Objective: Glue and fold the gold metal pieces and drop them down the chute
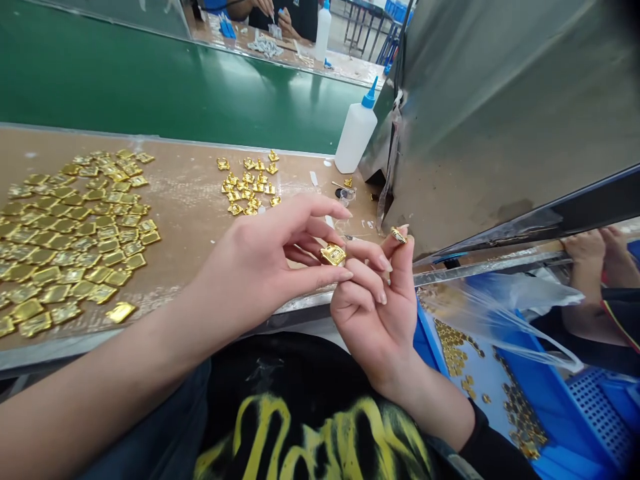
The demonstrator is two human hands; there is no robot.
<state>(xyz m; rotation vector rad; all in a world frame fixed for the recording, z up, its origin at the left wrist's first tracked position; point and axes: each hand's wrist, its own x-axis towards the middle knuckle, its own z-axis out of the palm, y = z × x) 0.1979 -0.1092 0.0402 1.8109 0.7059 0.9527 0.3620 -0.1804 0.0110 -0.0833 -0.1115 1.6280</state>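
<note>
1. Left hand (337, 263): thumb and fingers pinching a gold square piece (333, 255), its face turned up, above the near edge of the counter (185, 180).
2. Right hand (377, 293): palm side in view, thumb and index finger pinching a small gold item (399, 235), seen nearly edge-on; the other fingers curled, just beside the gold square piece.
3. Gold plates (57, 223): a large spread, many overlapping, at the left of the counter; one single plate (121, 311) apart, near the front edge.
4. Gold stemmed pieces (247, 190): a loose cluster beyond the left hand, several standing with stems up.
5. White bottle (356, 137): blue pointed nozzle, upright at the counter's far side, beside a grey panel (505, 120).
6. Green surface (150, 80): a long strip beyond the counter.
7. Blue bin (545, 380): at lower right, gold parts inside, clear plastic bag (500, 313) partly over it.
8. Co-workers: one across the green surface, hands (286, 23) partly visible; another at right, forearms (585, 280) visible.
</note>
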